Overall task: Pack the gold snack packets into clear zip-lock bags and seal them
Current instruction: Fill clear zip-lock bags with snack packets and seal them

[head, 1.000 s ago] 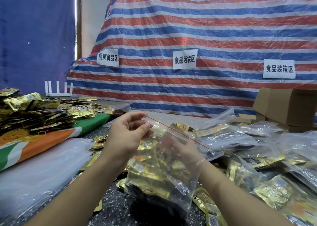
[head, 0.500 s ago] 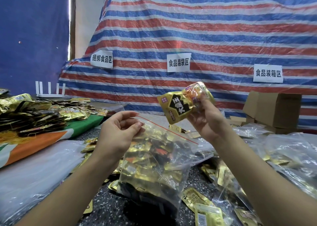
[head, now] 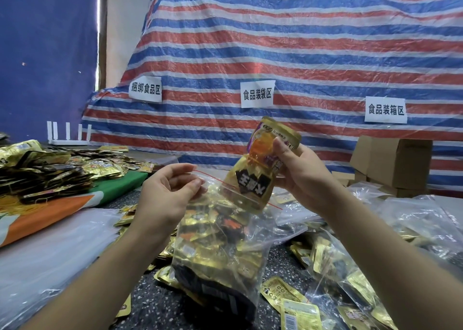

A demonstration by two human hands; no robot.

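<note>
My left grip (head: 166, 195) pinches the rim of the clear zip-lock bag (head: 220, 249), holding its mouth apart above the bench (head: 160, 302). My right grip (head: 304, 176) clasps gold snack packets (head: 260, 169), lower ends inside the mouth.

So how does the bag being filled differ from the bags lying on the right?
The held bag is upright, its mouth pinched by the left hand; the bags on the right lie flat on the table. A gold packet from the right hand is entering the held bag; nothing touches those. All are clear and hold gold packets.
</note>
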